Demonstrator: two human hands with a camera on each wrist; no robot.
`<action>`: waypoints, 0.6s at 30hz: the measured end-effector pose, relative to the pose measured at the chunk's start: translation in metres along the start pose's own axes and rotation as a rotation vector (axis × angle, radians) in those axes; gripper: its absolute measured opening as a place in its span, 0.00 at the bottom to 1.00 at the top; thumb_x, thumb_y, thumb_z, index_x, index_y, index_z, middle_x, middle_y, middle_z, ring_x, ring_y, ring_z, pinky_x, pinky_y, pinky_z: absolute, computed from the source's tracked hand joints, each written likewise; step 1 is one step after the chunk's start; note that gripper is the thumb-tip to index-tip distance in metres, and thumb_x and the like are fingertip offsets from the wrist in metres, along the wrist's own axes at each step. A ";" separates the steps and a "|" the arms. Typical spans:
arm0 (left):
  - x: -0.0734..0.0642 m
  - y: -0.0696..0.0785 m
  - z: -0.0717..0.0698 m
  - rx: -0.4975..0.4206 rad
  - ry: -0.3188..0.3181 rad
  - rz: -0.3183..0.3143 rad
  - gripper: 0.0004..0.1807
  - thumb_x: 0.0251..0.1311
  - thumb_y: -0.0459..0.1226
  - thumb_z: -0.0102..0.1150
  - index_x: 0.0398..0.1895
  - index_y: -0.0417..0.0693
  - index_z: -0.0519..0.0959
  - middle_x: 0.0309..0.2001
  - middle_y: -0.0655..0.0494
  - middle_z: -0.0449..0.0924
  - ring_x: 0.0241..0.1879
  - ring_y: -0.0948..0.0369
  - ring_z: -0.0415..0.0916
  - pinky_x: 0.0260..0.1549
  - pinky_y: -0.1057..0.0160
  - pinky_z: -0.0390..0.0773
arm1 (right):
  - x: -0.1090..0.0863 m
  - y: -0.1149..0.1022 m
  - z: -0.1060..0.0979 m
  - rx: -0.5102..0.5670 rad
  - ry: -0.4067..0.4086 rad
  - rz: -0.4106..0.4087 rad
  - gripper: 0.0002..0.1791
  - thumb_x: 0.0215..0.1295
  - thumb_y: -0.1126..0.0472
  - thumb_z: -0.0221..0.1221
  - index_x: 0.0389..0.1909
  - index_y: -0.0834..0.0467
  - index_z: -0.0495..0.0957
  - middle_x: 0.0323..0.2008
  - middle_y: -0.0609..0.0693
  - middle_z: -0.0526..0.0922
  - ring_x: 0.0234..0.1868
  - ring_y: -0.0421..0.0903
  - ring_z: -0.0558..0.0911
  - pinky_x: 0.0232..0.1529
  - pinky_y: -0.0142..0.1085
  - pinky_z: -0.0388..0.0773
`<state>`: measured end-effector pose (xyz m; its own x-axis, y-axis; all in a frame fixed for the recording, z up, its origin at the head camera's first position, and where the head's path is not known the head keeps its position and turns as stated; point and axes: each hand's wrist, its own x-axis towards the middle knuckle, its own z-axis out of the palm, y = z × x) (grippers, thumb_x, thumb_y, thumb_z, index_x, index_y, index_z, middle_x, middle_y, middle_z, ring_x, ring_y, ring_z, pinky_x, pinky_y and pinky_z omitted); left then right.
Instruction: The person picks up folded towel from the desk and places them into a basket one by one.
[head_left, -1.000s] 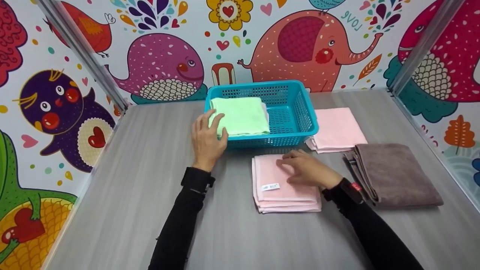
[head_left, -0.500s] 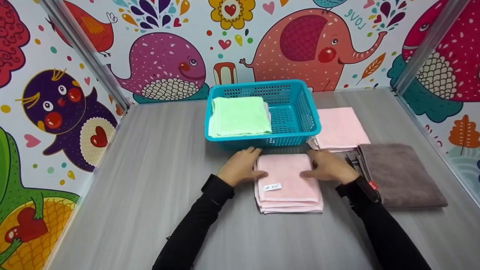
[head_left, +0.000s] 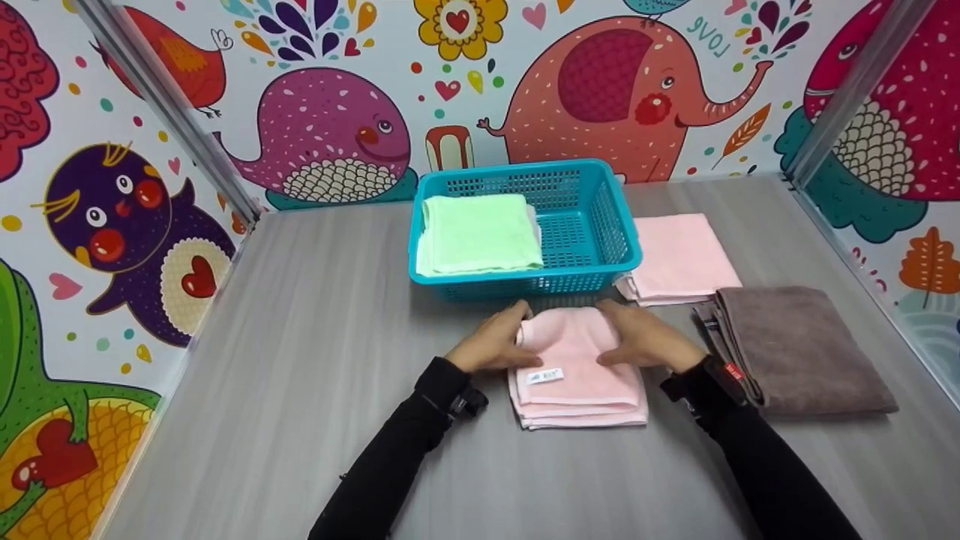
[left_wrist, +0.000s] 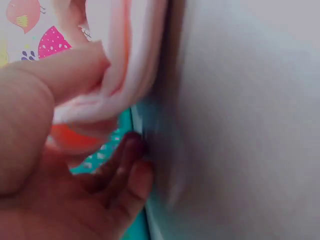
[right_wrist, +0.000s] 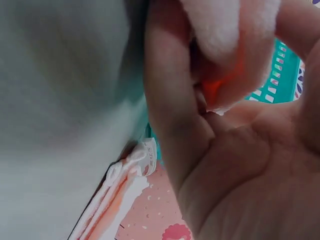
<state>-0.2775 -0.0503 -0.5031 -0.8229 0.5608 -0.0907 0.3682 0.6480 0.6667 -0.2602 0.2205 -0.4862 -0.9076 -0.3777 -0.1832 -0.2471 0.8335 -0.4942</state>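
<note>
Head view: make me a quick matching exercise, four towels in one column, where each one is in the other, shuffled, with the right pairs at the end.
Column one
1. Green towel
2. Front pink towel
3. Rear pink towel
4. Brown towel

Column two
A. Rightmost towel on the table
B. Gripped by the left hand and right hand
C. Inside the basket, in its left part
D. To the right of the basket, not in anyone's grip

Pairs: 1-C, 2-B, 3-D, 4-A
</note>
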 end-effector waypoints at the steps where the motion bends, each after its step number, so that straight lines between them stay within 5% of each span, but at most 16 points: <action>1: 0.000 -0.001 0.000 -0.038 -0.003 0.026 0.32 0.54 0.40 0.79 0.55 0.46 0.68 0.44 0.49 0.76 0.45 0.55 0.74 0.48 0.56 0.78 | 0.000 0.000 0.000 0.010 0.000 -0.005 0.51 0.51 0.61 0.77 0.73 0.71 0.62 0.65 0.75 0.74 0.64 0.71 0.76 0.65 0.64 0.72; 5: -0.001 -0.003 -0.001 -0.133 -0.007 0.085 0.30 0.59 0.35 0.73 0.56 0.48 0.62 0.45 0.50 0.72 0.43 0.56 0.72 0.45 0.59 0.76 | 0.000 0.000 0.000 0.032 -0.005 -0.024 0.49 0.52 0.62 0.76 0.73 0.66 0.63 0.63 0.71 0.77 0.60 0.66 0.79 0.61 0.63 0.75; 12: -0.001 0.001 0.000 -0.150 -0.031 0.063 0.30 0.61 0.31 0.68 0.59 0.49 0.61 0.53 0.42 0.75 0.45 0.55 0.73 0.47 0.59 0.77 | -0.003 0.003 -0.002 0.051 -0.007 -0.072 0.47 0.52 0.63 0.76 0.73 0.65 0.65 0.66 0.69 0.75 0.63 0.65 0.77 0.64 0.64 0.72; 18: -0.006 0.017 0.002 -0.088 -0.034 0.075 0.31 0.59 0.27 0.68 0.59 0.49 0.61 0.36 0.53 0.72 0.31 0.60 0.69 0.29 0.68 0.70 | -0.005 0.006 -0.008 0.077 -0.008 -0.109 0.46 0.52 0.64 0.76 0.72 0.65 0.67 0.66 0.68 0.75 0.64 0.65 0.76 0.65 0.65 0.71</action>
<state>-0.2661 -0.0418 -0.4927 -0.7789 0.6240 -0.0625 0.3872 0.5570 0.7347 -0.2600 0.2307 -0.4817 -0.8739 -0.4680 -0.1315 -0.3172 0.7539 -0.5753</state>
